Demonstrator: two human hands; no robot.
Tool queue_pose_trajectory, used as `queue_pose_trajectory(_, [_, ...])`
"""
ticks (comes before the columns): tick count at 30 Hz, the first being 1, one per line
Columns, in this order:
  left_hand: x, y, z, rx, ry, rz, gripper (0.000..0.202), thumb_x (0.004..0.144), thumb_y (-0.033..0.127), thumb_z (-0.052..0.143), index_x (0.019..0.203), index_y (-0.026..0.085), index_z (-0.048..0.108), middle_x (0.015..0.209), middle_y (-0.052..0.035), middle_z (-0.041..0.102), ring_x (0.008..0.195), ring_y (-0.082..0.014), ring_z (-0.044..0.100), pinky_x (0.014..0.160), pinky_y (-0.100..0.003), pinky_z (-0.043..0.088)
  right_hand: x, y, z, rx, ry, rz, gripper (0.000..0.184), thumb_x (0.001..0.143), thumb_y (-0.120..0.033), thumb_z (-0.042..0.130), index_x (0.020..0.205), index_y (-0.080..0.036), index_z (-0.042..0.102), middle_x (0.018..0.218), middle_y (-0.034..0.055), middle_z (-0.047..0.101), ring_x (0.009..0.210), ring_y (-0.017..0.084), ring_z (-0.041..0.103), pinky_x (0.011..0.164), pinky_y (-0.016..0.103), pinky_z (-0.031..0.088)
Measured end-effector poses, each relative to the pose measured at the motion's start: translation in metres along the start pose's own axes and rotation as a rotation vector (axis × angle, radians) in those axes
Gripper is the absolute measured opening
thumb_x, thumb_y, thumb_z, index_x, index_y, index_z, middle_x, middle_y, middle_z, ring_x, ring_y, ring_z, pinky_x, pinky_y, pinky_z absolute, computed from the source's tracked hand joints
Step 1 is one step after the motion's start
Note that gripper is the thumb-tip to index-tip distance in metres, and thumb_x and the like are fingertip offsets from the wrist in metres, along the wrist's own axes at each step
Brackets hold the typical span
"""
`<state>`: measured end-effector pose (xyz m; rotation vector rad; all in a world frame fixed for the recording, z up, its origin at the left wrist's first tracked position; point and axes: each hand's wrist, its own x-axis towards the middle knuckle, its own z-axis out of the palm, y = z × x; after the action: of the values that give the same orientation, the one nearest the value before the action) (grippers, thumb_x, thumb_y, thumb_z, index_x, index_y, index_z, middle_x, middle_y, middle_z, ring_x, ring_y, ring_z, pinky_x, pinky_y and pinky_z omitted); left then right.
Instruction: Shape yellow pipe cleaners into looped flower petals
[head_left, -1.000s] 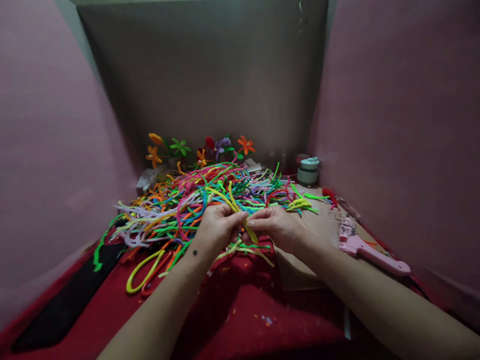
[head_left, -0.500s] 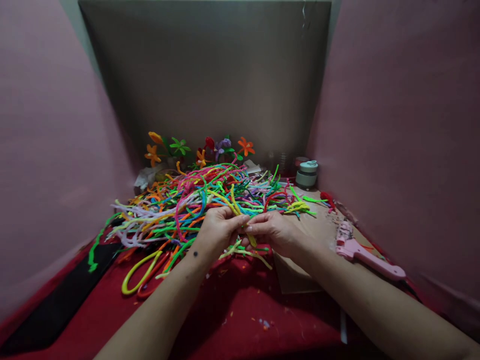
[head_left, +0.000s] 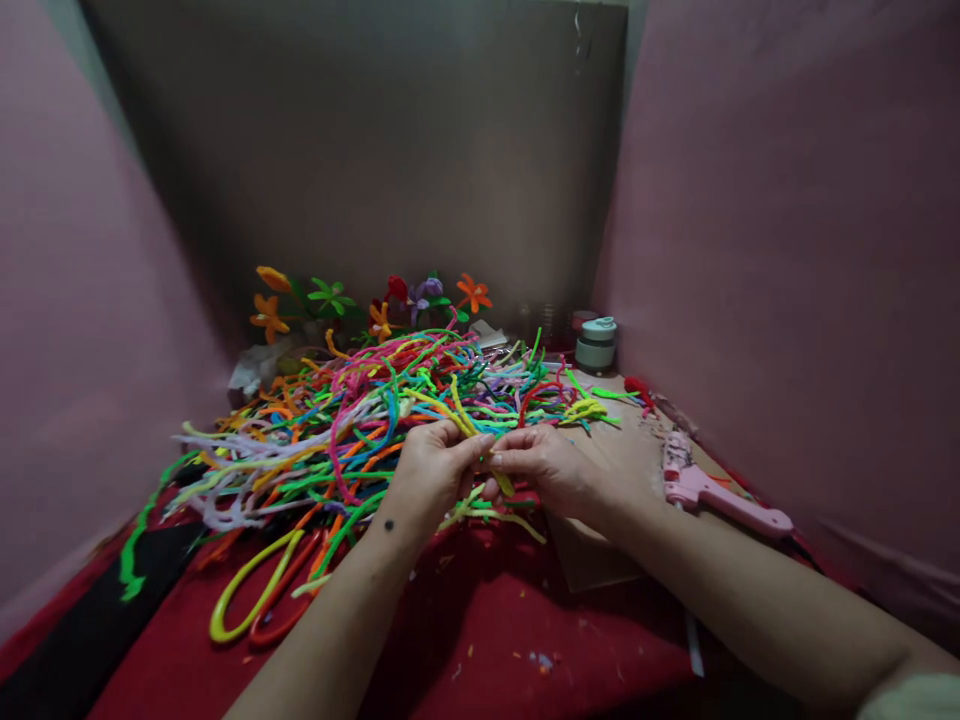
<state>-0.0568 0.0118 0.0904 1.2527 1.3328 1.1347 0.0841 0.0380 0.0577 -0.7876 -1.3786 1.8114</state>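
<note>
My left hand (head_left: 437,467) and my right hand (head_left: 546,463) meet in front of a big heap of coloured pipe cleaners (head_left: 360,400). Both hands are closed in a pinch on yellow pipe cleaners (head_left: 505,485); one end hangs below the fingertips, and yellow stems (head_left: 459,403) rise above my left hand. The exact twist between the fingertips is partly hidden by the fingers. Just under the hands, pale yellow and green pipe cleaners (head_left: 517,517) lie on the red cloth (head_left: 480,620).
A pink glue gun (head_left: 727,507) lies on the right beside a cardboard sheet (head_left: 634,450). Behind stand pipe-cleaner flowers (head_left: 474,292) and a pale green lidded cup (head_left: 596,345). Looped yellow scissor-like handles or stems (head_left: 221,610) and a black strip (head_left: 112,630) are at left. Pink walls flank the table.
The camera view has turned slightly to the right, so the surroundings shift left. My hands stay together on the yellow pipe cleaners, with only slight finger movement.
</note>
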Motion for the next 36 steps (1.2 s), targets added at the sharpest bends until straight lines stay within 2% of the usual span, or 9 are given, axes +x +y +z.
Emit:
queue_pose_trajectory(6, [-0.002, 0.002, 0.002, -0.087, -0.013, -0.019, 0.027, 0.064, 0.026, 0.067, 0.050, 0.015, 0.047, 0.031, 0.0058, 0.042, 0.025, -0.0034, 0.031, 0.028, -0.016, 0.018, 0.000, -0.001, -0.001, 0.035, -0.019, 0.011, 0.018, 0.059, -0.025, 0.068, 0.067, -0.011, 0.062, 0.058, 0.0030, 0.063, 0.053, 0.013, 0.057, 0.057, 0.026, 0.042])
queue_pose_trajectory(10, [-0.003, 0.003, 0.003, -0.125, -0.019, -0.041, 0.026, 0.062, 0.027, 0.068, 0.050, 0.015, 0.048, 0.031, 0.0065, 0.040, 0.026, -0.0036, 0.031, 0.028, -0.016, 0.018, 0.000, -0.001, 0.000, 0.099, -0.003, 0.052, 0.016, 0.057, -0.023, 0.068, 0.065, -0.011, 0.060, 0.057, 0.0033, 0.063, 0.051, 0.013, 0.057, 0.054, 0.026, 0.043])
queue_pose_trajectory(16, [0.001, -0.004, 0.001, -0.068, -0.001, -0.019, 0.028, 0.063, 0.030, 0.068, 0.051, 0.015, 0.048, 0.033, 0.0066, 0.042, 0.027, -0.0037, 0.032, 0.030, -0.016, 0.021, 0.004, 0.002, -0.004, 0.110, -0.010, 0.071, 0.017, 0.056, -0.022, 0.067, 0.067, -0.012, 0.059, 0.057, 0.0035, 0.064, 0.051, 0.015, 0.058, 0.055, 0.029, 0.046])
queue_pose_trajectory(23, [0.001, -0.002, 0.006, 0.017, 0.084, -0.024, 0.029, 0.067, 0.036, 0.064, 0.053, 0.015, 0.050, 0.033, 0.0048, 0.046, 0.026, -0.0048, 0.033, 0.029, -0.017, 0.022, 0.008, 0.005, -0.004, 0.125, 0.025, -0.027, 0.013, 0.058, -0.024, 0.063, 0.063, -0.012, 0.058, 0.052, 0.0019, 0.062, 0.048, 0.014, 0.056, 0.058, 0.030, 0.046])
queue_pose_trajectory(27, [-0.002, -0.002, 0.005, 0.055, 0.032, 0.040, 0.020, 0.065, 0.031, 0.066, 0.060, 0.013, 0.058, 0.038, 0.0032, 0.051, 0.031, -0.0064, 0.038, 0.032, -0.017, 0.026, 0.007, 0.002, -0.005, 0.108, 0.040, -0.029, 0.013, 0.058, -0.023, 0.064, 0.062, -0.011, 0.059, 0.051, 0.0019, 0.061, 0.047, 0.013, 0.056, 0.055, 0.027, 0.045])
queue_pose_trajectory(30, [0.000, -0.009, -0.001, 0.185, 0.010, 0.224, 0.016, 0.069, 0.030, 0.064, 0.073, 0.014, 0.065, 0.053, 0.0000, 0.060, 0.042, -0.0095, 0.048, 0.039, -0.019, 0.035, 0.005, -0.003, -0.006, 0.085, 0.052, -0.033, 0.014, 0.060, -0.024, 0.064, 0.061, -0.011, 0.059, 0.050, 0.0022, 0.062, 0.045, 0.011, 0.055, 0.051, 0.024, 0.043])
queue_pose_trajectory(32, [0.003, -0.015, -0.006, 0.316, 0.023, 0.463, 0.015, 0.075, 0.028, 0.059, 0.082, 0.017, 0.067, 0.071, -0.0035, 0.065, 0.058, -0.0130, 0.057, 0.050, -0.021, 0.043, 0.005, -0.006, -0.007, 0.084, 0.061, -0.025, 0.012, 0.060, -0.022, 0.063, 0.062, -0.011, 0.059, 0.049, 0.0020, 0.061, 0.042, 0.010, 0.053, 0.049, 0.023, 0.041])
queue_pose_trajectory(34, [0.007, -0.019, -0.010, 0.458, 0.016, 0.728, 0.016, 0.080, 0.024, 0.053, 0.088, 0.018, 0.066, 0.085, -0.0057, 0.065, 0.075, -0.0150, 0.060, 0.064, -0.024, 0.046, 0.005, -0.006, -0.008, 0.085, 0.057, -0.018, 0.011, 0.059, -0.021, 0.063, 0.061, -0.011, 0.058, 0.047, 0.0019, 0.061, 0.041, 0.010, 0.052, 0.047, 0.023, 0.041])
queue_pose_trajectory(36, [0.011, -0.021, -0.015, 0.633, -0.005, 0.896, 0.019, 0.084, 0.021, 0.047, 0.089, 0.018, 0.065, 0.087, -0.0063, 0.063, 0.079, -0.0150, 0.058, 0.069, -0.025, 0.046, 0.005, -0.005, -0.009, 0.070, 0.033, -0.012, 0.010, 0.059, -0.020, 0.063, 0.058, -0.011, 0.058, 0.047, 0.0020, 0.061, 0.041, 0.010, 0.052, 0.047, 0.022, 0.041])
